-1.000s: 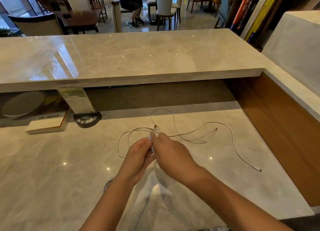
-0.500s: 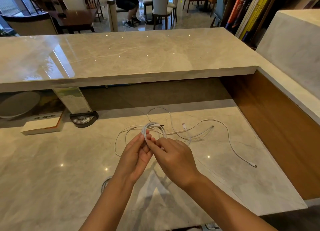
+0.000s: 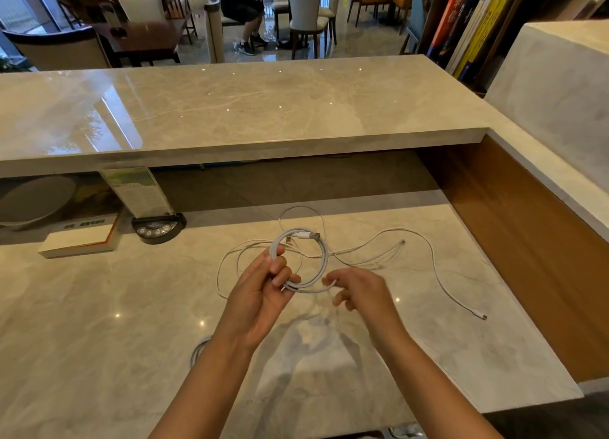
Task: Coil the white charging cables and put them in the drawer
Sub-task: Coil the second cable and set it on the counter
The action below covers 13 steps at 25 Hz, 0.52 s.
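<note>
My left hand (image 3: pixel 263 290) holds a white charging cable wound into a round coil (image 3: pixel 323 257), its USB plug sticking out at the top right. My right hand (image 3: pixel 359 290) is just right of the coil, pinching the cable's strand at the coil's lower edge. More loose white cable (image 3: pixel 431 264) sprawls over the marble desk (image 3: pixel 99 306) behind and to the right, ending in a small plug near the right side. Part of another coiled white cable (image 3: pixel 197 349) shows beside my left forearm. No drawer is in view.
A raised marble counter (image 3: pixel 230 109) runs across the back. Under its edge stand a round black device with buttons (image 3: pixel 158 229), an upright card, a white book (image 3: pixel 79 239) and a grey disc. A wooden panel (image 3: pixel 527 241) walls the right side.
The cable went from a bunch pinched between both hands to a wider round loop held up by my left hand. My right hand has moved right, away from the left.
</note>
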Each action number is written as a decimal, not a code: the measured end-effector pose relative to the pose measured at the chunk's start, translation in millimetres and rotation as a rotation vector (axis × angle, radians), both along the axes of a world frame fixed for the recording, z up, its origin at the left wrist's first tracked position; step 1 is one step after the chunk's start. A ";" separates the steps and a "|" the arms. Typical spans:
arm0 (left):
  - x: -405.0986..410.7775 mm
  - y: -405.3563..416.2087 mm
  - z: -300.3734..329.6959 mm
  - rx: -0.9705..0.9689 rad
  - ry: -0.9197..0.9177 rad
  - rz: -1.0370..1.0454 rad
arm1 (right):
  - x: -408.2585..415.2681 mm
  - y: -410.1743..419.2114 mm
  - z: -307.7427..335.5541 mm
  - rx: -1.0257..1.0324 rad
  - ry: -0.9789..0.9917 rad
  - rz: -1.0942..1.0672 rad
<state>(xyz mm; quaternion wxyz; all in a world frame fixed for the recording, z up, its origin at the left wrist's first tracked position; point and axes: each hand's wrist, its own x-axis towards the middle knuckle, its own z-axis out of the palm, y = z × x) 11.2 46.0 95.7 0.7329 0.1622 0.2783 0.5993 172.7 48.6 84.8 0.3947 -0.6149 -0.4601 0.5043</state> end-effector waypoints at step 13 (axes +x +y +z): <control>-2.1 -3.5 -6.2 -0.068 0.056 -0.042 | 6.3 18.7 11.3 0.028 -0.107 0.331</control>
